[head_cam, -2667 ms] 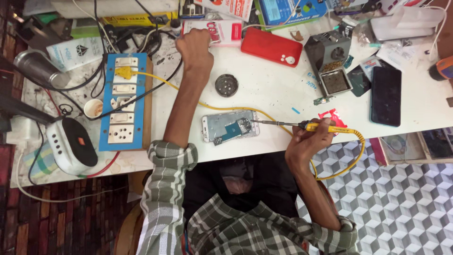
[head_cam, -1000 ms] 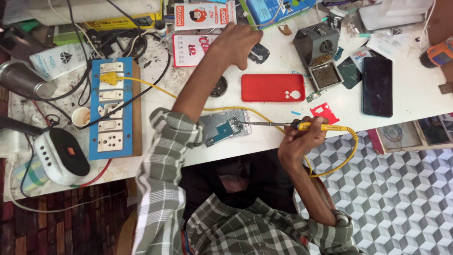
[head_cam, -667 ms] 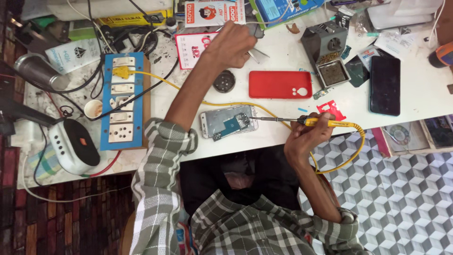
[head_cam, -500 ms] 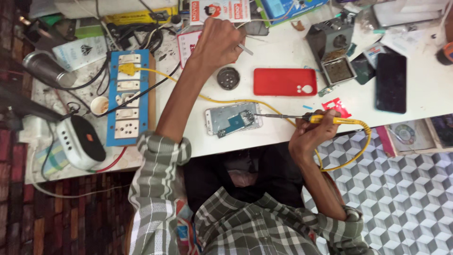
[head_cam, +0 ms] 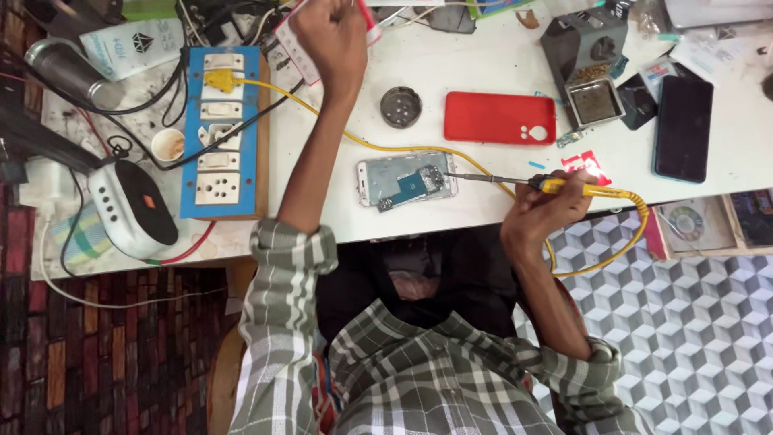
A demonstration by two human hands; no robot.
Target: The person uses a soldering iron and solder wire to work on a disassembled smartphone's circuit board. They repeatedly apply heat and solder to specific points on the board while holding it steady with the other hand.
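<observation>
An opened phone [head_cam: 407, 179] lies on the white table [head_cam: 483, 80] with its circuit board showing. My right hand [head_cam: 541, 216] grips a yellow-handled soldering iron [head_cam: 564, 186], and the iron's metal tip rests at the phone's right edge. The iron's yellow cable [head_cam: 378, 145] runs across the table to a blue socket board [head_cam: 222, 133]. My left hand [head_cam: 330, 32] is stretched to the far edge of the table. It is closed in a fist over a red-and-white card [head_cam: 294, 48], and I cannot see anything in it.
A red phone case [head_cam: 498, 118], a round grey tin [head_cam: 400, 106], a metal tip-cleaner box [head_cam: 592, 68] and a black phone [head_cam: 683, 127] lie beyond the work spot. A white-and-black speaker [head_cam: 133, 209] and tangled cables sit at the left. Patterned floor shows on the right.
My left hand has left the red case and reached further toward the far table edge, closing into a fist. The right hand has kept the iron at the phone.
</observation>
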